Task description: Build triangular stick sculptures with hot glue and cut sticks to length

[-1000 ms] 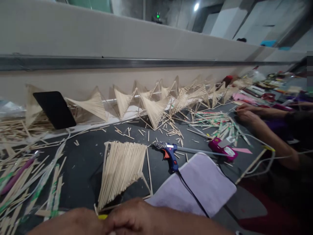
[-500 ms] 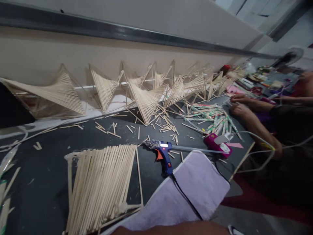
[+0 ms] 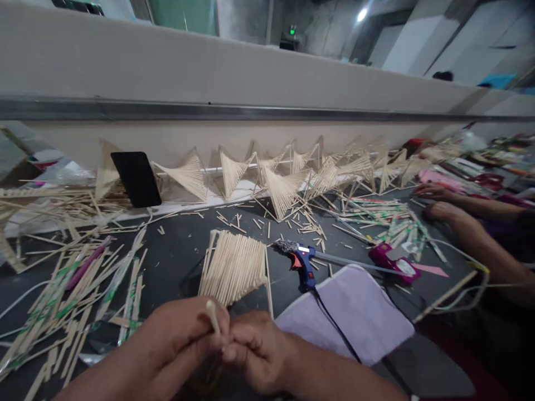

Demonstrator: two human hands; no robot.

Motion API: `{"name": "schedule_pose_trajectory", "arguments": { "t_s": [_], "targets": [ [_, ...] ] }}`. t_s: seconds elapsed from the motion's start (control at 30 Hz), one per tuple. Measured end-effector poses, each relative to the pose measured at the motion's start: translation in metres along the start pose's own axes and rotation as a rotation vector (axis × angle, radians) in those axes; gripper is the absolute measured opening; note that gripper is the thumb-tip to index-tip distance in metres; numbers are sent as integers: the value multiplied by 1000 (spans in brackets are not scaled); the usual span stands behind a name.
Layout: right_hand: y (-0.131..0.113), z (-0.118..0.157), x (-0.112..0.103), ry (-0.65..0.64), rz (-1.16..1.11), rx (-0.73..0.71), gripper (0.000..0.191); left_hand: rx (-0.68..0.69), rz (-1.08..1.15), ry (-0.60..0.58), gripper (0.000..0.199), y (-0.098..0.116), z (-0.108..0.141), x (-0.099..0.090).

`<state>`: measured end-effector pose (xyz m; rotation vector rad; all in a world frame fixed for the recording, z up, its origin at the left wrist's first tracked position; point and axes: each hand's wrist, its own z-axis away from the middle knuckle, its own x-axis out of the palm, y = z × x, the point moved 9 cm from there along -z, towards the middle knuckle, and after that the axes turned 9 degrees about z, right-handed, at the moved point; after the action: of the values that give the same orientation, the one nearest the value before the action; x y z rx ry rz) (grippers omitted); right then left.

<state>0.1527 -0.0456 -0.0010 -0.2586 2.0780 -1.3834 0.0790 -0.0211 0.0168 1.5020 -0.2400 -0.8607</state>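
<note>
Both hands are held together low in the centre of the head view. My left hand [image 3: 184, 334] is closed around a thin wooden stick [image 3: 213, 316] whose end points up between thumb and fingers. My right hand [image 3: 261, 351] is closed against its fingertips; whatever it pinches is hidden. Just beyond them lies a twisted panel of wooden sticks [image 3: 236, 264] on the dark table [image 3: 179, 245]. To its right a blue glue gun [image 3: 307, 264] lies on its side, nozzle wrapped in foil, with a long clear glue stick out the back.
A lilac cloth [image 3: 349, 312] and a magenta holder [image 3: 393, 262] lie at the right. Along the wall stand several twisted stick models [image 3: 282, 186] and a black tablet [image 3: 137, 178]. Loose sticks [image 3: 71, 301] cover the left. Another person's hands [image 3: 443, 206] are at far right.
Both my hands have come into view in front of the stick panel, with a stick held. The view has turned left and up, showing the tablet and the left pile of sticks.
</note>
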Motion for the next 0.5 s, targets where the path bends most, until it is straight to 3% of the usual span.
{"name": "schedule_pose_trajectory", "arguments": {
  "t_s": [0.07, 0.17, 0.27, 0.4, 0.5],
  "targets": [
    [-9, 2, -8, 99, 236, -63, 36, 38, 35, -16, 20, 40, -7, -1],
    [-29, 11, -12, 122, 413, -121, 32, 104, 148, 166, 25, 65, 3, -25],
    [-56, 24, -30, 180, 385, -128, 27, 83, 229, 281, 21, 58, 15, -52],
    [-73, 31, -106, 634, 288, -44, 20, -16, 162, 162, 19, 36, 6, -65],
    [-59, 0, -142, 713, 370, -24, 21, -60, 58, 95, 23, 25, -7, -65]
  ]
}}
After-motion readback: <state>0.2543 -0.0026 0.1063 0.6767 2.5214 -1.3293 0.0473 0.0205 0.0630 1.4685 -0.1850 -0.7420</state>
